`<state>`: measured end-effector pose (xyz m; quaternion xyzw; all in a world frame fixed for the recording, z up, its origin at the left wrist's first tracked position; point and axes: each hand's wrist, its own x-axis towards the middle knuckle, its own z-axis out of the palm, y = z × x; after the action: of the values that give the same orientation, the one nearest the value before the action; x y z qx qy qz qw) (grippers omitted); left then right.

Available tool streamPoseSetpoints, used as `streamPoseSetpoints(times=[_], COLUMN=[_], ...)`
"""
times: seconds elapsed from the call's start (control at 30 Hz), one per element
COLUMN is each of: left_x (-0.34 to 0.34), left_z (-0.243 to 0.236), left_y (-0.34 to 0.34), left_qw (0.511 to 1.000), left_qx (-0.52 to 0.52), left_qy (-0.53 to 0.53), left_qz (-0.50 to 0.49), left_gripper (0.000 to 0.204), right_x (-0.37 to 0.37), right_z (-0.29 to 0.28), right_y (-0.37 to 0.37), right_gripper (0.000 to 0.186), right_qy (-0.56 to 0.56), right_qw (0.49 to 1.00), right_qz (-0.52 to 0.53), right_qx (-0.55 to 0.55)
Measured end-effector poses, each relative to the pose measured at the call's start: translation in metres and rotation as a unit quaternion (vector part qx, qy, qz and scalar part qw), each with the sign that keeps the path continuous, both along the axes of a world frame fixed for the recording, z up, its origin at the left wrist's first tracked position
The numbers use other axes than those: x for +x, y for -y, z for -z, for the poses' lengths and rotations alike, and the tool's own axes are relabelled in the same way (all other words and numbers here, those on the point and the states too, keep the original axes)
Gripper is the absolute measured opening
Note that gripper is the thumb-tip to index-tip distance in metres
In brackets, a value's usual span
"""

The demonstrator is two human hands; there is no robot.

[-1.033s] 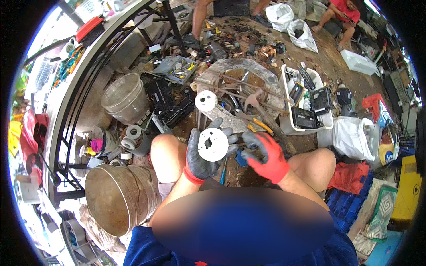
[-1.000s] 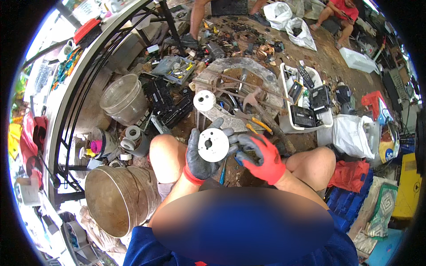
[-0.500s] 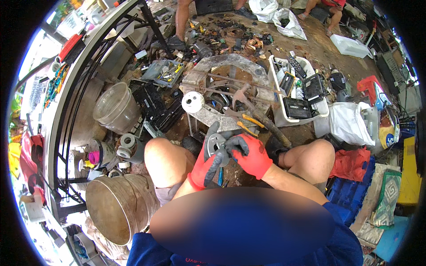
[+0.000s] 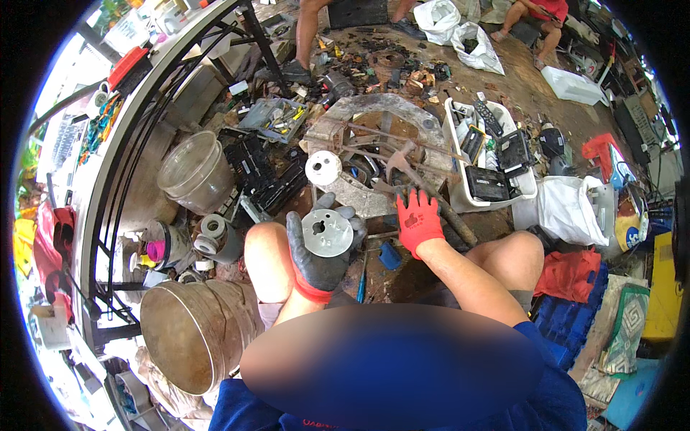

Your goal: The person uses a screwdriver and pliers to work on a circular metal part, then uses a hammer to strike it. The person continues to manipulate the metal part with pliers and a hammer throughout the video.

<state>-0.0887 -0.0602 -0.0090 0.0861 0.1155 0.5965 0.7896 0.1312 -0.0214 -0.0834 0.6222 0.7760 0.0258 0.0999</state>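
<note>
1. Gloves cover both hands: the left hand (image 4: 321,251) wears a grey glove with a red cuff, the right hand (image 4: 417,219) a red glove with its back turned up.
2. Left fingers curl around a round flat grey metal disc (image 4: 327,233) with a notched centre hole, gripping it by the rim; the disc faces up, between the person's bare knees.
3. Right fingers are spread wide and reach down onto the cluttered ground, touching or just above a long rusty metal bar (image 4: 445,215); I cannot tell whether they grip anything.
4. A small blue plastic piece (image 4: 389,255) lies on the ground between the two hands.
5. A white round disc (image 4: 323,168) rests just beyond the held disc, at the edge of a curved rusty metal frame (image 4: 374,115).
6. A white plastic tray (image 4: 455,194) of dark electronic parts sits further right.
7. A clear plastic bucket (image 4: 192,172) and a large rusty metal drum (image 4: 188,337) stand to the left.
</note>
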Motion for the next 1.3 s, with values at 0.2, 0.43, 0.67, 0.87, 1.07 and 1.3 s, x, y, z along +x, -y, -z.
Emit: streamPoseSetpoints(times=[0.2, 0.43, 0.67, 0.87, 1.07, 1.3], left_x=[-0.004, -0.007, 0.005, 0.007, 0.012, 0.015], left_z=[-0.006, 0.004, 0.002, 0.007, 0.006, 0.004], left_y=[-0.004, -0.007, -0.009, -0.008, -0.006, -0.005], left_qw=[0.997, 0.998, 0.976, 0.978, 0.984, 0.979], left_qx=[-0.026, 0.022, -0.002, 0.059, 0.054, 0.068], left_qy=[0.066, 0.009, -0.157, -0.146, -0.097, -0.1], left_qz=[0.039, -0.053, -0.154, -0.139, -0.142, -0.164], left_gripper=[0.074, 0.065, 0.068, 0.065, 0.062, 0.059], right_x=[0.006, 0.023, 0.018, 0.007, -0.008, -0.019], right_z=[-0.001, -0.042, -0.063, -0.043, -0.04, -0.048], right_y=[-0.01, 0.026, 0.06, 0.071, 0.079, 0.09], right_gripper=[0.062, 0.052, 0.032, 0.064, 0.069, 0.07], right_qy=[0.005, -0.573, -0.713, -0.577, -0.463, -0.401], right_qw=[0.998, 0.777, 0.563, 0.791, 0.88, 0.914], right_qz=[0.024, 0.088, 0.119, -0.039, -0.084, -0.047], right_qx=[-0.055, -0.244, -0.401, -0.201, -0.068, -0.045])
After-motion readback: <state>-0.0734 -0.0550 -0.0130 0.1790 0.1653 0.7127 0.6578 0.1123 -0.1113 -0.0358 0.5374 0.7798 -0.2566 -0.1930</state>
